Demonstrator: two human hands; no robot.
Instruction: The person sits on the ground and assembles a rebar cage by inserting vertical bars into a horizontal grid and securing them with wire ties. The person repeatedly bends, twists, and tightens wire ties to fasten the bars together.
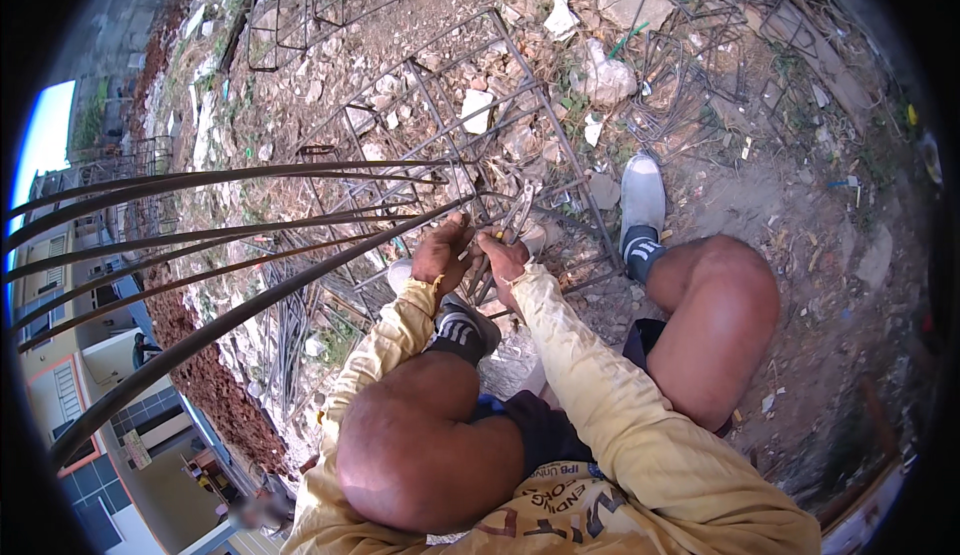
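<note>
My left hand point(443, 254) is closed, its fingertips at the underside of a thick steel bar point(300, 295). Whatever sits between those fingers is too small to make out. Close beside it, my right hand point(503, 263) is wrapped round a pincer-like metal tool point(524, 203), whose upper end points away from me. Both hands are at the ends of several long steel bars that come in from the left. Just beyond them lies a cage of bent steel rods point(548, 105), its square hoops resting on the rubble. My fingers hide where bars and cage meet.
I squat with one grey shoe point(642, 193) right of the cage. Another rod frame point(318, 0) lies farther off. Broken stones point(607, 75) and tangled wire point(690, 85) litter the ground. A building point(120, 435) stands at the left, past a strip of red soil point(215, 385).
</note>
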